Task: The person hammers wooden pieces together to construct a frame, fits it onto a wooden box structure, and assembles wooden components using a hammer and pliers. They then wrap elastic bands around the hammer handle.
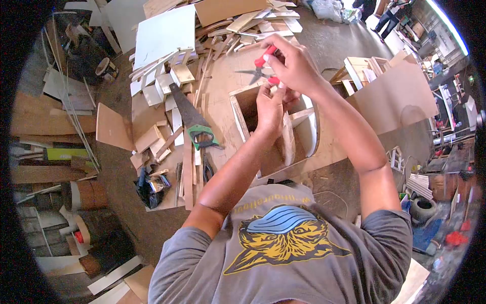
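Both hands are raised over a wooden box with compartments. My right hand is closed on the red handles of a pair of scissors, whose blades stand apart and point left. Just below the handles, my left hand is closed in a pinch near the lower red handle; what its fingertips hold is too small to name. A hand saw with a green handle lies left of the box on the wooden work surface.
Wood offcuts and a white board are piled at the back. Long strips and a black bag lie at the left. A brown panel leans at the right. A person stands in the far background.
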The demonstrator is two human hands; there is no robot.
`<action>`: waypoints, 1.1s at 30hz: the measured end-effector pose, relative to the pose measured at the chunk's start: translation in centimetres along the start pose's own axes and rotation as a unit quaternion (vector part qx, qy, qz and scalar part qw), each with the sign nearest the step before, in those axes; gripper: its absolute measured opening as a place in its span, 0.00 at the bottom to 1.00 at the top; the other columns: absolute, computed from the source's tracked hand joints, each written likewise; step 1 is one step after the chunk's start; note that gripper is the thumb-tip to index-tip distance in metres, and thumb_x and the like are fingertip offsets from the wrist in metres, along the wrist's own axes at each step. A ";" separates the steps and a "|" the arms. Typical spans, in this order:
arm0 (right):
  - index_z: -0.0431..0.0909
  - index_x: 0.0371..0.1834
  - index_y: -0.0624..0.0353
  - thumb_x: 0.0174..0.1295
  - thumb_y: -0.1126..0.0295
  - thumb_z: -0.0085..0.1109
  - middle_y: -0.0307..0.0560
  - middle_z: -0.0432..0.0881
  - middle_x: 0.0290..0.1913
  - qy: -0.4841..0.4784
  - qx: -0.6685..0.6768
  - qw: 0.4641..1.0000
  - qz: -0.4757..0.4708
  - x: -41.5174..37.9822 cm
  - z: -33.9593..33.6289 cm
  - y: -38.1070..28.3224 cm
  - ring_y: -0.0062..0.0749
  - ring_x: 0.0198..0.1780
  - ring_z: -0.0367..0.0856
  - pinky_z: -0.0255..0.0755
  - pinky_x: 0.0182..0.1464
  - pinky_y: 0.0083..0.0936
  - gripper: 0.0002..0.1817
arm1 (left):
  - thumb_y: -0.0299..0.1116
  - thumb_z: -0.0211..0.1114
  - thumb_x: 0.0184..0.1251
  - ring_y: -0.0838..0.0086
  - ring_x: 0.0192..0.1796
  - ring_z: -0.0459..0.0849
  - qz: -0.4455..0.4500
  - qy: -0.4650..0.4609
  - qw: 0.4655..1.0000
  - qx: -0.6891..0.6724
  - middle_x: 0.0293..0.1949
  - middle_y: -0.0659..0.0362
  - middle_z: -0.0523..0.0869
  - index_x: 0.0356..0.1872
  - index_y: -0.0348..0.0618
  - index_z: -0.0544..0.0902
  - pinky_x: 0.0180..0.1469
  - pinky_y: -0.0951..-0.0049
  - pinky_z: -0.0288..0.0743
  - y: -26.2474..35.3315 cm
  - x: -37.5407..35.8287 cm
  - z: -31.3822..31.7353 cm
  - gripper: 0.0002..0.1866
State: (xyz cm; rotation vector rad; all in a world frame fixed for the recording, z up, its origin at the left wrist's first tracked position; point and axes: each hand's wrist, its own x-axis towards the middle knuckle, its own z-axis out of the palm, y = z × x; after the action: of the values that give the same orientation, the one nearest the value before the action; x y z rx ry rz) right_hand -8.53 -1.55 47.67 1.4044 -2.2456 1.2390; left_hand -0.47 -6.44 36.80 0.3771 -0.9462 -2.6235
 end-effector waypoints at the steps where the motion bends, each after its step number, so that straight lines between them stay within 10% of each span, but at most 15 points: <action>1: 0.79 0.50 0.57 0.66 0.74 0.63 0.46 0.87 0.32 -0.027 0.003 1.000 0.008 -0.3 0.0 0.4 0.26 0.29 0.81 0.75 0.33 0.28 0.11 | 0.32 0.62 0.80 0.66 0.38 0.91 -0.019 0.011 1.000 0.003 0.42 0.50 0.87 0.62 0.32 0.65 0.45 0.64 0.90 -0.4 -0.2 -0.2 0.21; 7: 0.77 0.44 0.59 0.65 0.73 0.59 0.53 0.87 0.33 -0.104 0.011 0.994 0.014 -2.0 2.1 1.8 0.49 0.36 0.89 0.79 0.39 0.39 0.07 | 0.34 0.67 0.75 0.64 0.44 0.92 -0.084 -0.022 0.983 0.160 0.48 0.44 0.88 0.73 0.22 0.64 0.49 0.67 0.88 -1.3 -1.0 -4.8 0.35; 10: 0.77 0.44 0.59 0.64 0.73 0.59 0.55 0.86 0.33 -0.124 -0.004 0.992 0.007 -2.8 3.9 2.7 0.54 0.36 0.88 0.79 0.39 0.42 0.07 | 0.34 0.66 0.76 0.65 0.48 0.91 -0.088 -0.053 0.951 0.290 0.53 0.52 0.86 0.64 0.30 0.76 0.47 0.64 0.85 0.1 -1.9 -8.4 0.23; 16: 0.75 0.41 0.57 0.65 0.72 0.54 0.63 0.84 0.33 -0.188 -0.074 0.978 0.054 -4.1 8.3 3.6 0.65 0.38 0.85 0.76 0.40 0.55 0.04 | 0.28 0.73 0.66 0.55 0.55 0.85 0.376 0.038 0.606 0.700 0.55 0.49 0.87 0.55 0.39 0.85 0.57 0.58 0.79 3.3 -2.5 -12.5 0.17; 33: 0.82 0.49 0.59 0.63 0.73 0.58 0.63 0.88 0.43 -0.279 -0.100 0.953 0.063 -6.0 14.9 6.6 0.60 0.49 0.87 0.81 0.50 0.53 0.12 | 0.22 0.70 0.64 0.48 0.61 0.85 0.374 0.033 0.670 0.640 0.59 0.43 0.86 0.54 0.33 0.86 0.66 0.55 0.77 2.4 -1.5 -15.1 0.17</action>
State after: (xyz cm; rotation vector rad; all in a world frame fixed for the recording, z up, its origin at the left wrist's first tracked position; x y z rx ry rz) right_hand -7.34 -7.62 31.43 1.7101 -2.7648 0.6626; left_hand 6.76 -16.22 27.33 0.2520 -2.1833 -0.8662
